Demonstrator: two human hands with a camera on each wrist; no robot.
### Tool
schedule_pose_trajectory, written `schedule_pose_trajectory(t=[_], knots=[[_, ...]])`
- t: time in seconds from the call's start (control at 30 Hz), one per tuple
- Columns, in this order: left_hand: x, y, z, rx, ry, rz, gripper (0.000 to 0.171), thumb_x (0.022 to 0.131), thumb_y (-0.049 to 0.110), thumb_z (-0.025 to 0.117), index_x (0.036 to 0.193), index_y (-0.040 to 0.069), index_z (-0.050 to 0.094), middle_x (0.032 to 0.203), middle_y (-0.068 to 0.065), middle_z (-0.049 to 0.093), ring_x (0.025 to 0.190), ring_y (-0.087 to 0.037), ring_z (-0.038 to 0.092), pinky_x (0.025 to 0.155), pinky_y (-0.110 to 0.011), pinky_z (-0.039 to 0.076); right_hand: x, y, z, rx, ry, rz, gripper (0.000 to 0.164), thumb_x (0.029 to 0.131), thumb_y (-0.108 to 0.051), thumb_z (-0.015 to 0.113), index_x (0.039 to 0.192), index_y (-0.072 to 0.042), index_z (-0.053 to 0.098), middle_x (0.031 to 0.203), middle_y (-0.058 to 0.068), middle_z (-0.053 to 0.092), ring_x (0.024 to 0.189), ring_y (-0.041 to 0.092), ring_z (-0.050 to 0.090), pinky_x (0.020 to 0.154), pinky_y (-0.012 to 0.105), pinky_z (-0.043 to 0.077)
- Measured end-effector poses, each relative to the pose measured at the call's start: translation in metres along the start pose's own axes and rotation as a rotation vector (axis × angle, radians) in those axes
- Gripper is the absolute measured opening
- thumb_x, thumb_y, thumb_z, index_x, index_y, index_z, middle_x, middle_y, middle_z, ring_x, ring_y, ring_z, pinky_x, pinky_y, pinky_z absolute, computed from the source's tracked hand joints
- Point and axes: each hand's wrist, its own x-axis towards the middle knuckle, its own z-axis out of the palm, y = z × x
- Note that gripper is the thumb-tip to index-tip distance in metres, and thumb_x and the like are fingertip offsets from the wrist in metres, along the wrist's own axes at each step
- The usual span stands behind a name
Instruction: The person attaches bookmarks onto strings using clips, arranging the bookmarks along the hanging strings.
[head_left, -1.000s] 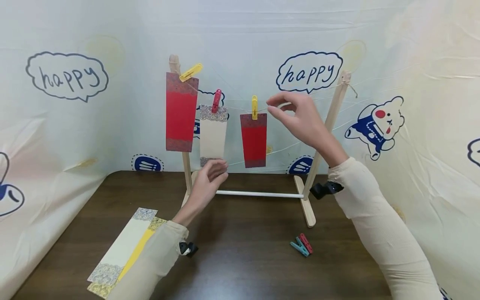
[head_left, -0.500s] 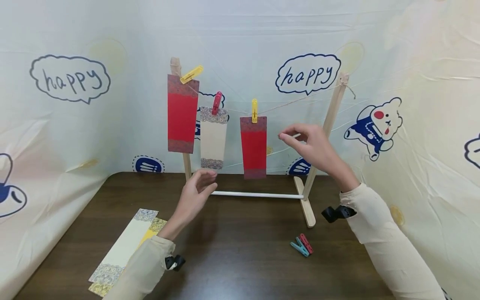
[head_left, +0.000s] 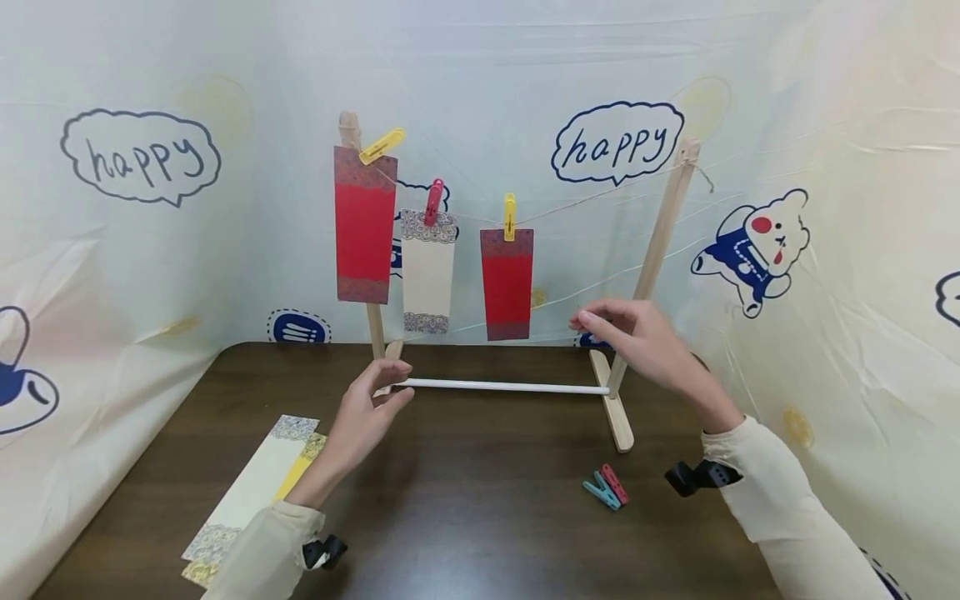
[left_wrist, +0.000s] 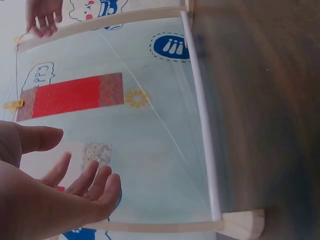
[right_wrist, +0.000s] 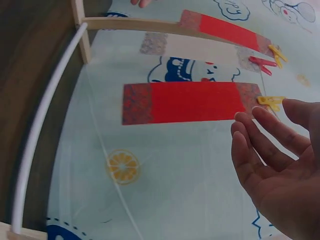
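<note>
In the head view, two clouds on the backdrop (head_left: 465, 75) read "happy". Clipped to a string (head_left: 577, 202) hang a tall red card (head_left: 365, 237), a white card (head_left: 428, 271) and a short red card (head_left: 507, 287), with open room between the last and the right post (head_left: 663, 229). The left hand (head_left: 366, 417) is near the white rod (head_left: 502, 386); the right hand (head_left: 641, 343) is before the post. A teal clip (head_left: 601, 492) and pink clip (head_left: 616, 485) lie on the table (head_left: 465, 508), well in from its far edge.

In the left wrist view, the left hand's fingers are loosely bent, thumb apart, gripping nothing; "PPY" shows by the short red card.

In the right wrist view, the right hand's thumb and curved fingers stand apart, likewise holding nothing.
</note>
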Motion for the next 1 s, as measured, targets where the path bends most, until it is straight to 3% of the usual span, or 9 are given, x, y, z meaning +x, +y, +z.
schedule_pose_trajectory(t=[0.33,0.5,0.83,1.0], knots=[[-0.019,-0.01,-0.011,0.044,0.002,-0.051,0.034,0.096,0.01,0.066,0.127,0.004,0.055,0.129,-0.014,0.06,0.126,-0.032,0.055,0.099,-0.047,0.048,-0.038,0.022,0.017,-0.001,-0.03,0.052,0.023,0.103,-0.023,0.056,0.117,-0.01,0.07,0.11,0.003,0.072,0.1,0.017,0.067,0.084,0.028,0.055],[-0.027,-0.016,-0.02,0.078,0.003,-0.058,0.033,0.096,0.011,0.066,0.127,0.004,0.054,0.132,-0.014,0.059,0.126,-0.033,0.054,0.101,-0.053,0.046,-0.056,0.032,0.023,0.0,-0.019,0.097,0.025,0.103,-0.024,0.056,0.118,-0.009,0.069,0.112,0.004,0.072,0.102,0.022,0.067,0.085,0.025,0.055],[-0.043,-0.025,-0.035,0.137,0.044,-0.083,0.034,0.095,0.008,0.066,0.126,0.001,0.055,0.128,-0.016,0.059,0.123,-0.034,0.055,0.1,-0.054,0.046,-0.085,0.052,0.033,0.009,0.027,0.157,0.022,0.103,-0.028,0.056,0.113,-0.016,0.07,0.106,-0.002,0.072,0.099,0.014,0.068,0.086,0.026,0.054],[-0.05,-0.028,-0.043,0.188,0.072,-0.089,0.033,0.095,0.012,0.067,0.125,0.003,0.057,0.124,-0.011,0.062,0.116,-0.021,0.058,0.095,-0.031,0.05,-0.098,0.059,0.038,0.035,0.044,0.193,0.023,0.103,-0.028,0.056,0.114,-0.014,0.07,0.107,-0.001,0.073,0.101,0.019,0.069,0.084,0.025,0.055]])
